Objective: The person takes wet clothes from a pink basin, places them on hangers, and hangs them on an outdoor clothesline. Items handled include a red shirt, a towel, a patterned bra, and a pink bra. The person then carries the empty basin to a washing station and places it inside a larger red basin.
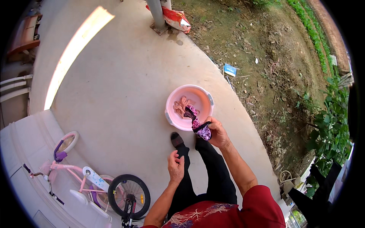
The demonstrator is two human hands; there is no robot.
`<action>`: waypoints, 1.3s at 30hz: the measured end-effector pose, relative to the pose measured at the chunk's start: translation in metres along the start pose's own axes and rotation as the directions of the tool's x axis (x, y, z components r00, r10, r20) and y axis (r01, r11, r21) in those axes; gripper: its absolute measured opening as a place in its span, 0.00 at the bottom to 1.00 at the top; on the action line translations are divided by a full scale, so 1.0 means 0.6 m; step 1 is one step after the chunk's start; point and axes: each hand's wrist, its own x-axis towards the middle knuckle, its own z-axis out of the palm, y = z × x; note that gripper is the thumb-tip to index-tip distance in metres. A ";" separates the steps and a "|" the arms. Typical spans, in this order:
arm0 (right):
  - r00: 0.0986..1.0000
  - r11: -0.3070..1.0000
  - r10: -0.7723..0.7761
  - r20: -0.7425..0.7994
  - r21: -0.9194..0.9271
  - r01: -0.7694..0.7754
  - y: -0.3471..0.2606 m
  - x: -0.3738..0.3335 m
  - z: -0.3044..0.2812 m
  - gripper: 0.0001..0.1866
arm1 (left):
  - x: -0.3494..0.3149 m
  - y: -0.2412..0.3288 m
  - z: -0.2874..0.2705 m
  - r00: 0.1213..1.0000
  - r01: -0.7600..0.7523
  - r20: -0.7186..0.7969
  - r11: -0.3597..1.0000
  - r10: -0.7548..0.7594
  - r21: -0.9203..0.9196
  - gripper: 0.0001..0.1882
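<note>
My right hand [218, 133] grips one end of a small purple patterned garment with black lacy trim [203, 132], just over the near right rim of a pink plastic basin [178, 93]. From my fingers the cloth hangs down, twisted, into the basin. Inside the basin lies a crumpled peach-pink cloth [180, 107], touching or close to the garment's lower end. My left hand [176, 167] is above my left leg, apart from the basin, with its fingers loosely bent and nothing seen in them. What kind of garment it is, I cannot make out.
The basin stands on a pale concrete floor [125, 83], in front of my feet. Bare soil [258, 83] borders it on the right. A pink child's bicycle [81, 173] and a black-tyred wheel [129, 195] are at lower left. A post [156, 13] rises beside a red sack [175, 19].
</note>
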 end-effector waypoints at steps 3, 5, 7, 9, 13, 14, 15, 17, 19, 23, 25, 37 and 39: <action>0.999 0.999 -0.034 0.002 -0.014 0.034 -0.053 -0.078 0.093 0.06 | 0.053 0.138 -0.014 0.991 -0.134 -0.023 0.982 0.132 -0.132 0.20; 0.998 0.998 -0.039 0.058 -0.040 0.041 -0.090 -0.124 0.147 0.07 | 0.066 0.235 -0.025 0.923 -0.384 -0.043 0.916 0.382 -0.114 0.18; 0.990 0.998 -0.034 0.137 -0.041 0.040 -0.119 -0.165 0.194 0.07 | 0.061 0.311 -0.037 0.746 -0.666 -0.029 0.744 0.665 -0.053 0.15; 0.966 0.993 -0.069 0.247 -0.077 0.090 -0.152 -0.203 0.232 0.08 | 0.038 0.348 -0.046 0.723 -0.680 0.016 0.715 0.691 -0.162 0.13; 0.929 0.940 -0.283 0.236 -0.123 0.318 -0.245 -0.290 0.330 0.08 | -0.007 0.405 -0.065 0.783 -0.593 -0.047 0.721 0.621 -0.358 0.05; 0.925 0.936 -0.303 0.230 -0.111 0.334 -0.262 -0.307 0.341 0.08 | -0.018 0.423 -0.075 0.774 -0.607 -0.100 0.689 0.625 -0.396 0.05; 0.927 0.929 -0.314 0.205 -0.134 0.344 -0.276 -0.324 0.354 0.07 | -0.034 0.439 -0.089 0.874 -0.377 0.040 0.729 0.483 -0.570 0.08; 0.914 0.897 -0.370 0.168 -0.192 0.398 -0.298 -0.347 0.363 0.07 | -0.046 0.453 -0.110 0.864 -0.452 -0.041 0.735 0.502 -0.505 0.08; 0.877 0.841 -0.470 0.102 -0.250 0.480 -0.320 -0.360 0.373 0.06 | -0.058 0.474 -0.127 0.845 -0.499 -0.130 0.679 0.518 -0.538 0.08; 0.863 0.814 -0.490 0.121 -0.291 0.503 -0.346 -0.385 0.383 0.06 | -0.075 0.496 -0.157 0.719 -0.481 0.162 0.653 0.675 -0.586 0.14; 0.854 0.780 -0.492 0.168 -0.352 0.518 -0.348 -0.389 0.378 0.06 | -0.095 0.520 -0.170 0.678 -0.557 0.329 0.752 0.657 -0.352 0.16; 0.237 -0.288 -0.867 0.438 -0.830 0.478 -0.328 -0.487 0.410 0.11 | -0.025 0.477 -0.186 0.934 -0.310 -0.156 0.511 0.322 -0.802 0.09; 0.136 -0.287 -0.914 0.383 -0.846 0.450 -0.325 -0.491 0.417 0.11 | -0.012 0.482 -0.204 0.852 -0.522 -0.302 0.657 0.427 -0.544 0.09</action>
